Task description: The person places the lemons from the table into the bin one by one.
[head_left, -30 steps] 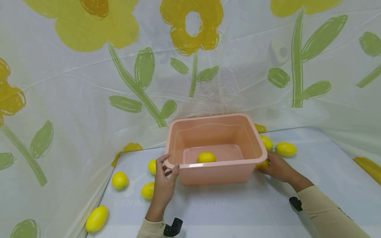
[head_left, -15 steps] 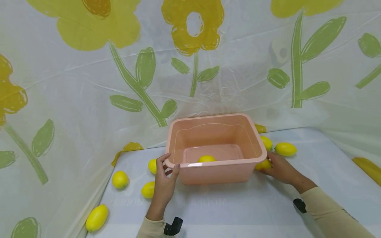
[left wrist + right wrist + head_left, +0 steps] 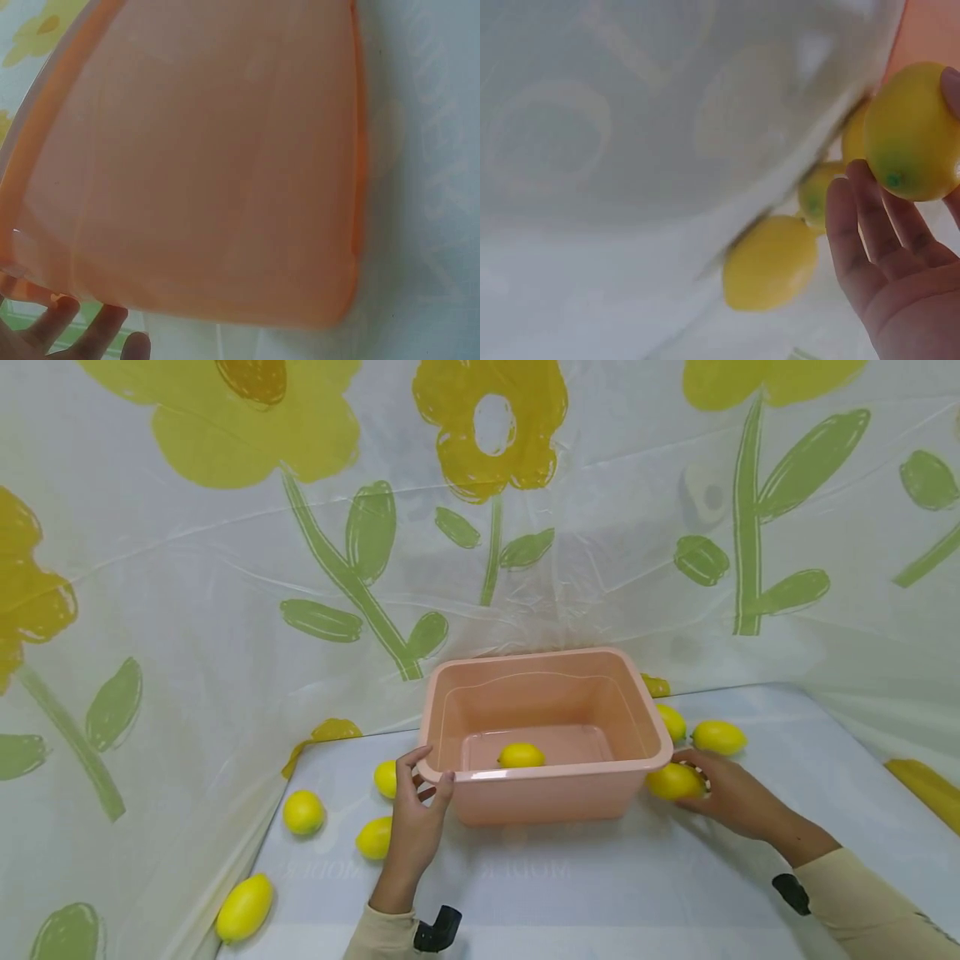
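A pink plastic basin stands on the table with one lemon lying on its floor. My left hand grips the basin's front left corner by the rim. In the left wrist view the basin's wall fills most of the picture, with fingertips at its rim. Just right of the basin, my right hand holds a lemon between thumb and fingers. The right wrist view shows this lemon close up, with the right hand beneath it.
Two lemons lie behind the right hand, one fully visible and one partly behind the basin. Several more are on the left, including a lemon near the table's edge and another nearer the front. A flowered sheet hangs behind.
My right hand has moved right, away from the basin's side, bringing the lemon out into fuller view. The left hand keeps its grip on the rim.
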